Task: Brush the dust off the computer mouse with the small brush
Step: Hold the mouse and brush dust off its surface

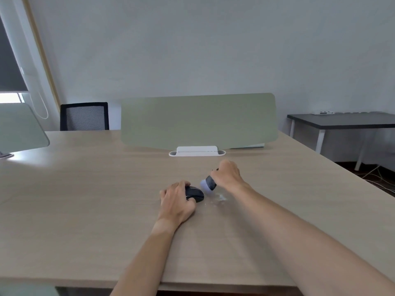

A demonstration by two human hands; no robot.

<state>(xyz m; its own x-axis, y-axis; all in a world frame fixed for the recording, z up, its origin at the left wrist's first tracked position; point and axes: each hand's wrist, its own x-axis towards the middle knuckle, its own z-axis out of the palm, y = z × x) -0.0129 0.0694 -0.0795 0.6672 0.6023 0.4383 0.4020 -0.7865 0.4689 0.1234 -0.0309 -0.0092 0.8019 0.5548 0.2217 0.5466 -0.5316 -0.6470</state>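
Open desk [85, 199] all round; green divider [198, 120] across the far edge.

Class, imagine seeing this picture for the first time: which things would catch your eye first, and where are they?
Two bare arms reach to mid-desk, where the left hand grips a black mouse and the right hand holds a small brush just beside it. Behind them a pale green divider stands on the desk.

Soft, even daylight enters from the window [9, 97] at upper left, glaring on the worktop [32, 161]; edges bend, focus slightly soft.
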